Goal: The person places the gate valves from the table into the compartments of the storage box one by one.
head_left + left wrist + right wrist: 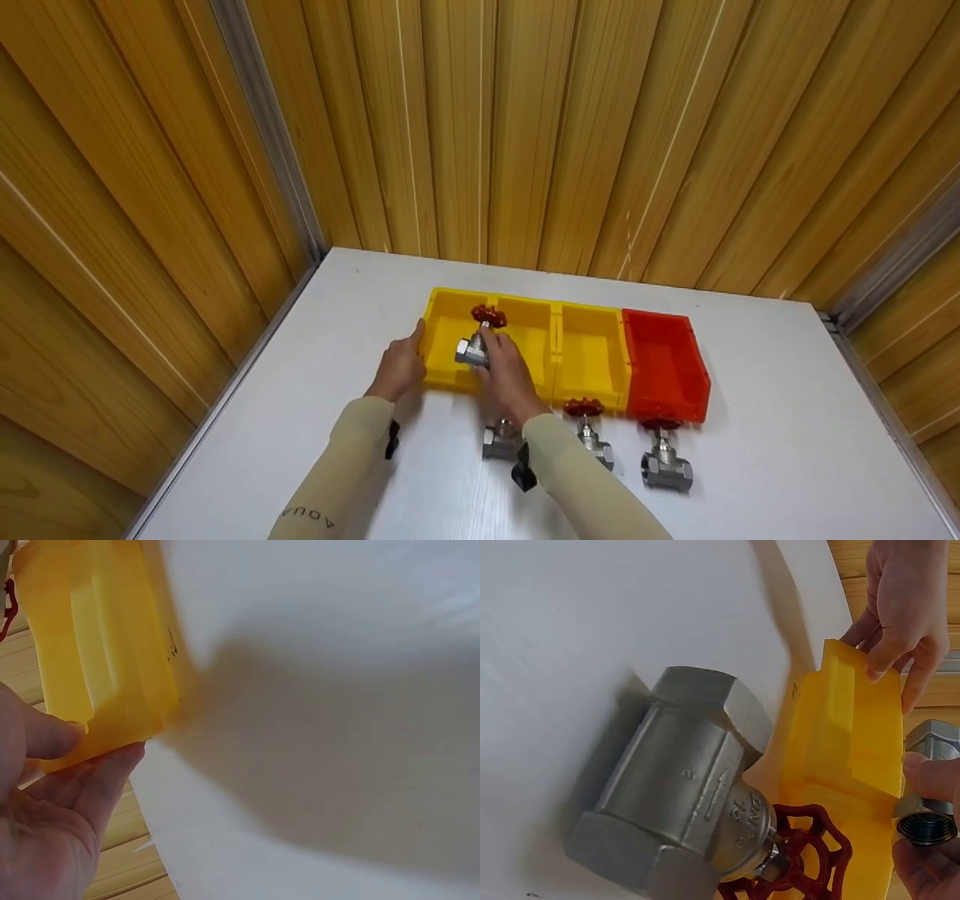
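My right hand (510,379) grips the metal body of a valve with a red handwheel (472,351), holding it over the leftmost yellow bin (448,319). The handwheel points toward the back wall. At that bin's left side, my left hand (401,369) pinches the wall; in the left wrist view the thumb is on the inner side of the yellow bin (112,652) and the fingers are outside. The right wrist view shows the held valve's threaded opening (928,828) between thumb and fingers. A second valve (675,772) lies close beneath the right wrist, large in that view.
Two more yellow bins (529,319) and a red bin (664,356) continue the row to the right. In front of them on the white table (780,420) lie valves, one partly behind the right forearm (501,441), others further right (666,466). Wood-patterned walls (517,135) enclose the table.
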The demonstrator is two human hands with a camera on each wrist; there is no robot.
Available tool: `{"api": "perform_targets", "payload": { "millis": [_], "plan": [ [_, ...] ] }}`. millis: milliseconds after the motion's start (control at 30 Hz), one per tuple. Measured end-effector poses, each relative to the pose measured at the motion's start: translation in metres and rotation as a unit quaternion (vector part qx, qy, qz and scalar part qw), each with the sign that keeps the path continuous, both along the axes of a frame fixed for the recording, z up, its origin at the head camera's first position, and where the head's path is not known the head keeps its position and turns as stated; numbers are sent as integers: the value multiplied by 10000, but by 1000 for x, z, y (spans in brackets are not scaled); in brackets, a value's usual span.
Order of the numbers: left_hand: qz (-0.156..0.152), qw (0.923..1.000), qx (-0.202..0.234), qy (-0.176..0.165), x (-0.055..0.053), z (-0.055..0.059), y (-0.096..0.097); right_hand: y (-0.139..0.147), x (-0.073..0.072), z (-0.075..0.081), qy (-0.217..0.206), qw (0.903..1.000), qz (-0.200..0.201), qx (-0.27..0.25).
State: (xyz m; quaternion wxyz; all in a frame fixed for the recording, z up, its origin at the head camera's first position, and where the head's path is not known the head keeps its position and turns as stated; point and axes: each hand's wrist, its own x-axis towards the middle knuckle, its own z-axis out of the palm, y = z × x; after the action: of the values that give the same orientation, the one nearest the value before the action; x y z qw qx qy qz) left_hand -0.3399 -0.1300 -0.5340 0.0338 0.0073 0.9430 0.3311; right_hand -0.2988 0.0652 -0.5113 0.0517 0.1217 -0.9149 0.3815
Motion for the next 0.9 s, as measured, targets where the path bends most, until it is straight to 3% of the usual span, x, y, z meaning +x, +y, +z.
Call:
{"api": "perform_targets", "payload": {
  "millis": [300, 500, 667, 900],
  "plan": [
    [-11, 9996, 236, -124, 4, -5, -2, -10, -5, 2, 291, 9994, 72, 166],
    [-110, 9996, 239, -114, 8, -4, -4, -19, -9, -1, 716, 9941, -111, 811],
    [-232, 9996, 120, 77, 12, -6, -6, -24, -11, -1, 599, 9934, -156, 969],
    [-195, 9997, 144, -65, 16, -8, -6, -28, -12, -4, 647, 9919, -129, 1089]
  ]
}}
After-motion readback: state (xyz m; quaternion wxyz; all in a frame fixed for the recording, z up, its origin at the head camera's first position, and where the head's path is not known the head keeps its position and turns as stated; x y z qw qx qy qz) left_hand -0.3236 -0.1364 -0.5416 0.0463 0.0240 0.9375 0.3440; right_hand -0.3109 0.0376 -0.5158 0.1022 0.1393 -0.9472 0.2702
